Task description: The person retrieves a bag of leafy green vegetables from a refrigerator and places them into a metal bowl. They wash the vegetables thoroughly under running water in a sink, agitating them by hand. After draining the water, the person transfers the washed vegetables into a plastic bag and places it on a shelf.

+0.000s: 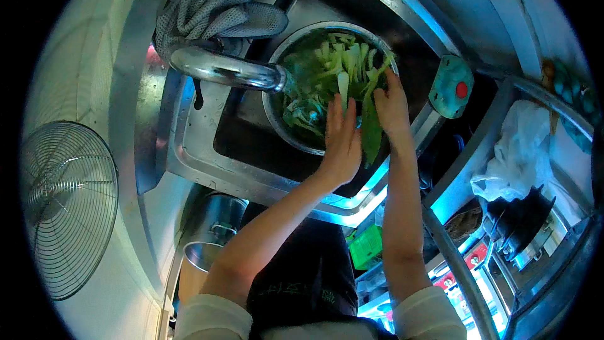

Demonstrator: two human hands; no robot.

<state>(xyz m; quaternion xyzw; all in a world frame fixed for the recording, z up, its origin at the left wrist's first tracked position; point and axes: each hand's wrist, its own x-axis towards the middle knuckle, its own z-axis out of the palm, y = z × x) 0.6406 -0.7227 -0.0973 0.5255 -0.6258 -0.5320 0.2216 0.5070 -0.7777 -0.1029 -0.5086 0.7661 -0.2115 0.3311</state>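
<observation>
A round metal basin stands in a stainless steel sink, filled with water and leafy green vegetables with pale stalks. Water comes from the curved metal faucet into the basin's left part. My left hand is at the basin's near edge, fingers extended and slightly apart beside a pale stalk. My right hand is at the right rim with fingers bent around a stalk; a broad green leaf hangs beside it over the rim. The fingertips of my right hand are partly hidden.
Grey mesh-textured gloves lie behind the faucet. A wire strainer is at the far left. A teal object with a red spot sits on the sink's right edge. Below are a metal pot and a green basket; a metal rack stands right.
</observation>
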